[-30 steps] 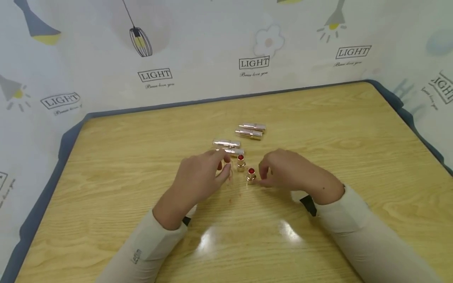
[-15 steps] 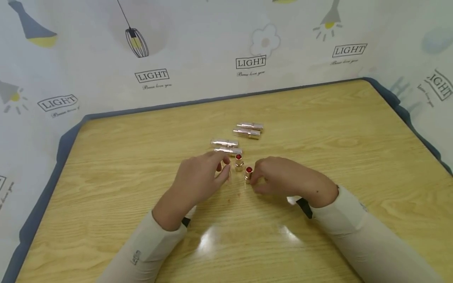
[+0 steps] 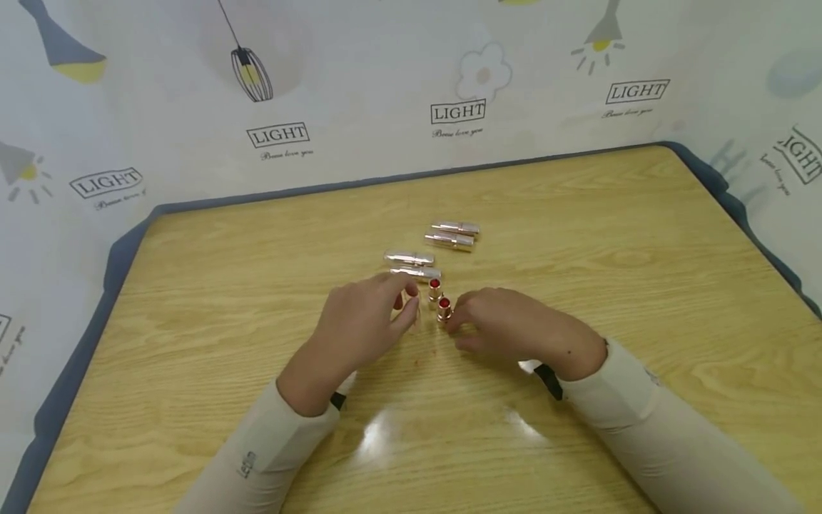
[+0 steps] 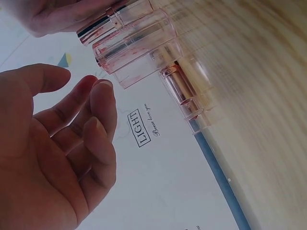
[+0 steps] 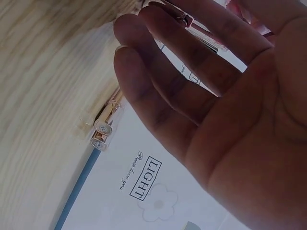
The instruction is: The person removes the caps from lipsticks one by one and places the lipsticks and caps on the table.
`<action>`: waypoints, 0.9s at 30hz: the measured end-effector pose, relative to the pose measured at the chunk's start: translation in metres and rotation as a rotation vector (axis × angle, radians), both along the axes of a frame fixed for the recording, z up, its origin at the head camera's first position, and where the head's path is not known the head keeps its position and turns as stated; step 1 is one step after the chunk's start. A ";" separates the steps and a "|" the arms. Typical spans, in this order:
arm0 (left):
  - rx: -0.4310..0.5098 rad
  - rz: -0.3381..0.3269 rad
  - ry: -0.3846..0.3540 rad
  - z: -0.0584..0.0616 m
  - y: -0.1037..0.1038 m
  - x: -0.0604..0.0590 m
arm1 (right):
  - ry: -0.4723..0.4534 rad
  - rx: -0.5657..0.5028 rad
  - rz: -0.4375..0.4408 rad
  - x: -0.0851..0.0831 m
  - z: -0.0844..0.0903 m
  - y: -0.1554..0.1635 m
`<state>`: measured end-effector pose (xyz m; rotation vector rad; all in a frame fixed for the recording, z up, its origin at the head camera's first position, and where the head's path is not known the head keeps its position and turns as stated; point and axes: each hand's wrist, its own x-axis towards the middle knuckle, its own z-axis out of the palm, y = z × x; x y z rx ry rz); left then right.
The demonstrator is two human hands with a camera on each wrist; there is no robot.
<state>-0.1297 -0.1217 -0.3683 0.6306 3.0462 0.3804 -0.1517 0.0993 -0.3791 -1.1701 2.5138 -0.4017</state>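
Note:
Two uncapped red lipsticks stand upright mid-table: the far lipstick (image 3: 434,288) and the near lipstick (image 3: 443,309). My right hand (image 3: 457,323) pinches the near one low down between thumb and fingertips; in the right wrist view the right hand (image 5: 192,81) shows a broad palm with long fingers reaching to it. My left hand (image 3: 403,308) hovers just left of both lipsticks, fingers loosely bent, holding nothing. The left wrist view shows the left hand (image 4: 91,100) relaxed, with the pink-tinted lipstick tube (image 4: 139,43) beyond its fingertips.
Two pairs of capped silver-pink lipsticks lie on the wooden table (image 3: 610,235): one pair (image 3: 414,265) just behind the left hand, another pair (image 3: 453,235) farther back. A printed fabric backdrop (image 3: 449,86) surrounds the table's blue edge.
My right hand has slid the near lipstick leftward and slightly back, so it now stands close beside the far one. The left hand has barely moved.

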 end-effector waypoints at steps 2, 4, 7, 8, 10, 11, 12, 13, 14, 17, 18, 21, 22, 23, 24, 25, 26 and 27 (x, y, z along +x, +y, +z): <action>-0.002 0.000 -0.001 0.000 0.000 0.000 | 0.005 0.003 0.006 0.000 -0.001 -0.001; 0.000 0.001 -0.001 0.000 0.000 0.000 | 0.017 0.003 0.016 0.001 -0.002 -0.003; 0.004 0.005 0.000 0.001 0.000 0.001 | 0.042 -0.006 0.032 0.001 -0.002 -0.004; 0.004 0.005 0.001 0.002 0.000 0.001 | 0.053 -0.009 0.038 0.001 -0.002 -0.005; 0.005 0.004 -0.002 0.002 0.000 0.001 | 0.064 -0.015 0.040 0.001 -0.002 -0.005; 0.002 0.004 -0.003 0.002 0.000 0.001 | 0.067 -0.017 0.041 0.001 -0.002 -0.005; -0.001 0.004 -0.007 0.002 0.000 0.001 | 0.069 -0.019 0.044 0.001 -0.003 -0.005; -0.002 0.005 -0.010 0.002 0.000 0.001 | 0.071 -0.022 0.046 0.001 -0.003 -0.005; -0.004 0.004 -0.011 0.002 0.000 0.001 | 0.071 -0.023 0.044 0.001 -0.003 -0.005; -0.004 0.006 -0.009 0.003 0.000 0.001 | 0.069 -0.019 0.034 0.001 -0.003 -0.006; -0.001 0.006 -0.007 0.003 0.000 0.000 | 0.067 -0.014 0.030 0.001 -0.002 -0.006; 0.000 0.003 0.005 0.003 0.000 0.000 | 0.043 0.006 0.009 0.001 0.000 -0.005; -0.001 0.002 0.009 0.003 0.000 0.000 | 0.034 0.008 0.006 0.001 0.001 -0.004; 0.000 0.002 0.014 0.002 0.000 0.000 | 0.019 0.007 -0.003 0.000 0.002 -0.003; 0.000 0.003 0.017 0.002 0.000 0.000 | 0.005 0.002 -0.017 0.000 0.003 -0.001; 0.001 0.003 0.021 0.002 0.000 0.000 | -0.005 -0.011 -0.038 -0.002 0.004 0.001; 0.002 0.003 0.025 0.002 0.000 -0.001 | -0.015 -0.031 -0.065 -0.003 0.006 0.004; 0.005 0.003 0.025 0.001 0.000 -0.001 | -0.018 -0.063 -0.092 -0.005 0.007 0.007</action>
